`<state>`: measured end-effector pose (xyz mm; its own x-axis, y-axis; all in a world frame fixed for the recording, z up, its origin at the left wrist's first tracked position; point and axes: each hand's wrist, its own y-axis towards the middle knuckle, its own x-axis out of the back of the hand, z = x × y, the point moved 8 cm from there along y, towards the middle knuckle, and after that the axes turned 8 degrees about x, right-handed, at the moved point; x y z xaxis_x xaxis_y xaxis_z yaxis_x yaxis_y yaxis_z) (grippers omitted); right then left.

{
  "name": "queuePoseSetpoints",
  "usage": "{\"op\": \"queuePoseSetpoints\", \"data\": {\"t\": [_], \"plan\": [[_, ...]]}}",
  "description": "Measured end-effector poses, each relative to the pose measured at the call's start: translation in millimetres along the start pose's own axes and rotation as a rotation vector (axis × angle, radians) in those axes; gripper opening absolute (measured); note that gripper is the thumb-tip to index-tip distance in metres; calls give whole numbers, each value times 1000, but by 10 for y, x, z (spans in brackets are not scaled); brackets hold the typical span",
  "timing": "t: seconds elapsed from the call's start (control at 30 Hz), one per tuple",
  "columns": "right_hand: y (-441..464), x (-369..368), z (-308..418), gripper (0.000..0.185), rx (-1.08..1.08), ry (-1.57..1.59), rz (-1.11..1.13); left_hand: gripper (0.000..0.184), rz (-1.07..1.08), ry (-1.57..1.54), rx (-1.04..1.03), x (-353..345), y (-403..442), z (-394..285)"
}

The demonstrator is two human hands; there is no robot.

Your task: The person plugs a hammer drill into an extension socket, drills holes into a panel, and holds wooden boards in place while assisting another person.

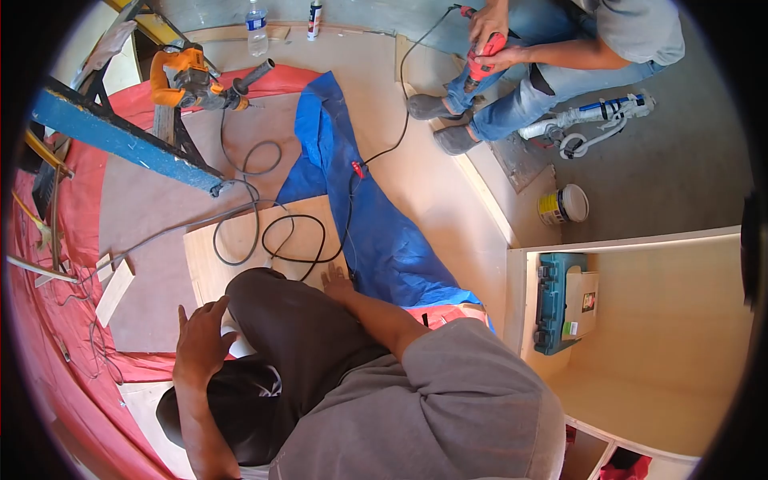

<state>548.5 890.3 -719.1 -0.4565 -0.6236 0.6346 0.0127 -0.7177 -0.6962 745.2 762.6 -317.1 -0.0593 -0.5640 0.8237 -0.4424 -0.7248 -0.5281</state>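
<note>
My left hand (200,340) is raised beside my bent knee, its fingers apart and holding nothing. My right hand (337,282) lies on the near edge of a light plywood board (210,254), fingers spread. Just ahead of it, a black power cord (308,261) loops across the board. A crumpled blue tarp (388,240) runs close by my right hand, and a red plug connection (358,169) rests on it. Part of a white object (240,342) shows between my left hand and my leg; most of it is hidden.
A co-worker (552,56) at the upper right holds a red drill (485,64). An orange rotary hammer (192,78) stands near a blue ladder leg (120,132). Wood offcuts (115,291) lie left. Also around are a tub (573,203), a bottle (256,30) and a teal case (550,304).
</note>
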Motion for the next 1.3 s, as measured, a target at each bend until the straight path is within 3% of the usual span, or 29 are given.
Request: {"op": "queuePoseSetpoints", "data": {"t": [1.3], "plan": [[-4,52,27,78,18,73,-9,64,30,1,2,-34,25,-26]]}}
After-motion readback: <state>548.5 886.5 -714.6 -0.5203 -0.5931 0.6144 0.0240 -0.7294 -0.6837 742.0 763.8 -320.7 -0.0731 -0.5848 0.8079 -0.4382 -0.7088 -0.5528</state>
